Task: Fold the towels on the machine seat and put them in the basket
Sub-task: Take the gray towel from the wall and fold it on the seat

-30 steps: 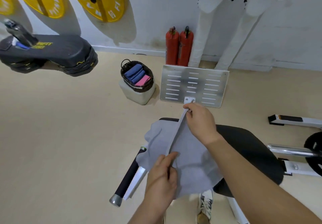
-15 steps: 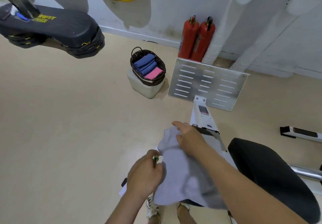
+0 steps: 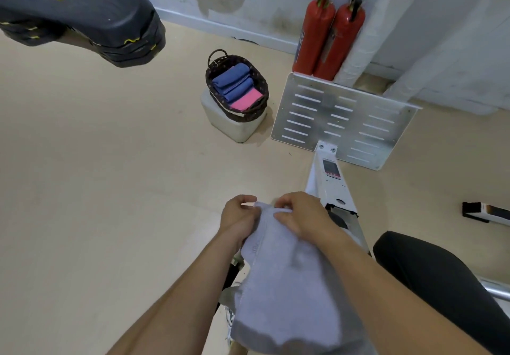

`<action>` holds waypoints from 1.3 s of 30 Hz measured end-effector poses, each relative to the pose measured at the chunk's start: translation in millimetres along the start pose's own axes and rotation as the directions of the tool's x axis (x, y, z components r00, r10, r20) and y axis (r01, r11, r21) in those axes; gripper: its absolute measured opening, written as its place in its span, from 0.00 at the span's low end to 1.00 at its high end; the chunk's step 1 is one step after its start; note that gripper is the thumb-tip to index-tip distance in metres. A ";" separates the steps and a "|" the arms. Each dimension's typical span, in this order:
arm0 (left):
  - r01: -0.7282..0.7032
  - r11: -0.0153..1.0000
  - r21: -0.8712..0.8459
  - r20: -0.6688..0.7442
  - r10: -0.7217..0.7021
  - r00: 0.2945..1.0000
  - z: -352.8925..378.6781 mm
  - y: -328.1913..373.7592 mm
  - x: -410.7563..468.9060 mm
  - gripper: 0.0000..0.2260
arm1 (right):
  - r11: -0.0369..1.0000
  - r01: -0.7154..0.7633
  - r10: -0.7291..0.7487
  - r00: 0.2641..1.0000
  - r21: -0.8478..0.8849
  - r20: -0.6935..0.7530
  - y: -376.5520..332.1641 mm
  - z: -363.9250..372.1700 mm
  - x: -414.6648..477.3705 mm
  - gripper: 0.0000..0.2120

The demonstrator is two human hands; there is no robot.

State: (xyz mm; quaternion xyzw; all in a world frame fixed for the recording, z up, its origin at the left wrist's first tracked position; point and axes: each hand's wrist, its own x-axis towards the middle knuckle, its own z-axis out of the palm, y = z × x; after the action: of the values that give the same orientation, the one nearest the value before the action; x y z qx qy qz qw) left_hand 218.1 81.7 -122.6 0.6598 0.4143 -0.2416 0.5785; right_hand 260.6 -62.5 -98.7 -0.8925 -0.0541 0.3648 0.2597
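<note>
A grey towel (image 3: 287,285) hangs in the air in front of me, off the black machine seat (image 3: 441,277) at the lower right. My left hand (image 3: 238,221) pinches its top left corner and my right hand (image 3: 300,216) pinches the top edge right beside it. The dark wicker basket (image 3: 218,62) stands on a white block (image 3: 234,128) ahead on the floor. It holds folded blue towels (image 3: 233,81) and a pink one (image 3: 247,99).
A slotted metal footplate (image 3: 342,120) on a white rail (image 3: 331,181) stands right of the basket, with two red fire extinguishers (image 3: 328,34) behind it at the wall. A stack of black weight plates (image 3: 91,15) juts in at the upper left. Beige floor lies to the left.
Both hands have lifted the grey towel off the seat and drawn together at its top edge. My view has shifted left and closer to the basket.
</note>
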 end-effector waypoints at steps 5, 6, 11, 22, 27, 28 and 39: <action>-0.119 0.983 -0.138 0.023 0.123 0.992 -6.8 18.1 -22.4 0.08 | 0.997 0.074 -0.074 0.997 0.030 -0.022 -15.2 -17.2 -6.7 0.05; -0.129 0.974 -0.186 0.038 0.138 0.990 -8.4 23.1 -30.8 0.06 | 0.992 0.103 -0.099 0.994 0.071 -0.053 -17.4 -21.0 -11.8 0.04; -0.140 0.941 -0.307 0.124 0.185 0.975 -11.4 41.0 -71.4 0.05 | 0.934 0.141 -0.069 0.972 0.327 -0.223 -23.9 -28.7 -42.0 0.08; -0.211 0.921 -0.328 0.181 0.281 0.942 -10.8 44.1 -105.2 0.06 | 0.884 0.157 0.008 0.936 0.441 -0.351 -26.6 -27.6 -62.7 0.06; -0.308 0.946 -0.103 0.011 0.311 0.950 -4.3 44.3 -107.0 0.03 | 0.907 0.181 -0.044 0.939 0.381 -0.341 -25.0 -27.6 -69.9 0.10; -0.331 0.942 -0.051 -0.001 0.332 0.943 -2.8 42.9 -107.8 0.05 | 0.916 0.182 -0.071 0.951 0.359 -0.300 -24.5 -30.7 -73.0 0.10; -0.637 0.770 -0.027 -0.035 0.636 0.771 -19.9 53.9 -165.8 0.09 | 0.742 0.163 0.095 0.935 -0.650 0.343 28.6 -127.3 -123.6 0.10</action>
State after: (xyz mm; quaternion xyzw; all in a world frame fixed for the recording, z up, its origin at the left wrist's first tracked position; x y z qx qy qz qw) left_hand 169.9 57.2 44.4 0.7528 0.1778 -0.0158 0.6336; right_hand 254.5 -176.5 40.1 -0.8439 -0.2435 0.4705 -0.0850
